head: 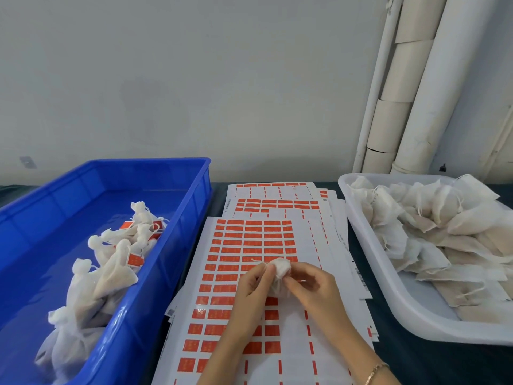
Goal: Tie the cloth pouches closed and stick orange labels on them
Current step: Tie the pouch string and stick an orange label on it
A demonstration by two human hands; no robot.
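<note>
A thin gold bracelet [374, 370] is seen at the bottom edge, worn on the wrist of the right hand [313, 284]. Just ahead, a small white cloth pouch [280, 269] is held between both hands above a sheet of orange labels [249, 240]. One side of the pouch is pinched by the curled fingers of the left hand [251, 287], and the other side is gripped by the right hand's thumb and fingertips. A short end of string [256, 261] is seen sticking out at the pouch's upper left. To the left, tied pouches [111, 273], some bearing orange labels, are piled in a blue bin [177, 245]. To the right, untied pouches [444, 223] are heaped in a white tray [388, 287]. Everything is set on a dark table [416, 357].
</note>
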